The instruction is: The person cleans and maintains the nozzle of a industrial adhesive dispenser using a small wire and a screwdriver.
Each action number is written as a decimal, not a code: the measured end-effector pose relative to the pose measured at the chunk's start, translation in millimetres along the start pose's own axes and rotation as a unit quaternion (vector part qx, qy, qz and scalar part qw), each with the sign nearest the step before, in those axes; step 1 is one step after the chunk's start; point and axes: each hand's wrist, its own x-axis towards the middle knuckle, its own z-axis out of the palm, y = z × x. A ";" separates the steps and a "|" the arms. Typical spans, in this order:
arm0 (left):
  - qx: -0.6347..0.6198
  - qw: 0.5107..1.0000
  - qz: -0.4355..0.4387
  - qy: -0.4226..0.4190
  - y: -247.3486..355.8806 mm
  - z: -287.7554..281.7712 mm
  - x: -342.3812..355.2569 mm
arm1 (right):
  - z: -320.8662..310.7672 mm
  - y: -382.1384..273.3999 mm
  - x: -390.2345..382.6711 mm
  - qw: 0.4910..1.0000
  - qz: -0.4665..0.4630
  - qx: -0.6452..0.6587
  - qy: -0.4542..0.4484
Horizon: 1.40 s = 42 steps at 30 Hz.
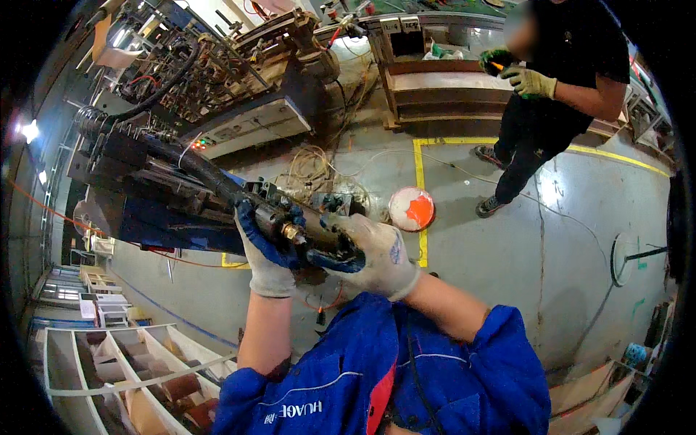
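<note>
Head view: the metal part (317,233) was between the person's two gloved hands, in front of the chest and close to the machine (196,94) on the left. A brass fitting (291,231) sat on its near side, in the gap between the hands. The work looked to be midway: the fitting seemed to be seated already, while the part was not yet let go. A thick black hose (196,165) ran from the machine toward the part, but the left hand (262,243) lay too near its end to tell whether the two were joined. What else was left could not be judged.

The left hand was upright, its fingers bent narrowly against the left end of the part, with the blue palm coating turned partly into view. The right hand (373,254) came from the other side, its fingers curled over the right end and its thumb hard to make out. The left forearm (264,333) rose almost straight; the right forearm (449,308) slanted inward, elbow out. A bucket (412,209) stood on the floor (478,275) beyond the right hand.
</note>
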 end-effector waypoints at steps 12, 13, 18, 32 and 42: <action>0.000 1.000 0.011 0.001 -3.1 -6.2 -0.6 | 18.2 0.7 11.5 0.984 -0.171 -0.052 0.005; -0.005 1.000 -0.002 -0.007 -1.5 -5.9 -1.6 | 20.1 -0.2 10.7 0.983 -0.172 -0.062 0.002; 0.001 1.000 0.001 -0.009 -2.7 -1.2 -2.2 | 18.4 2.9 17.8 0.981 -0.175 -0.080 -0.027; 0.001 0.999 -0.027 0.026 -3.9 -5.1 -3.1 | 34.1 2.7 15.4 0.978 -0.161 -0.132 -0.013; 0.010 0.999 -0.010 0.033 -1.0 -0.3 -4.9 | 38.8 -19.0 10.4 0.982 0.143 0.119 0.022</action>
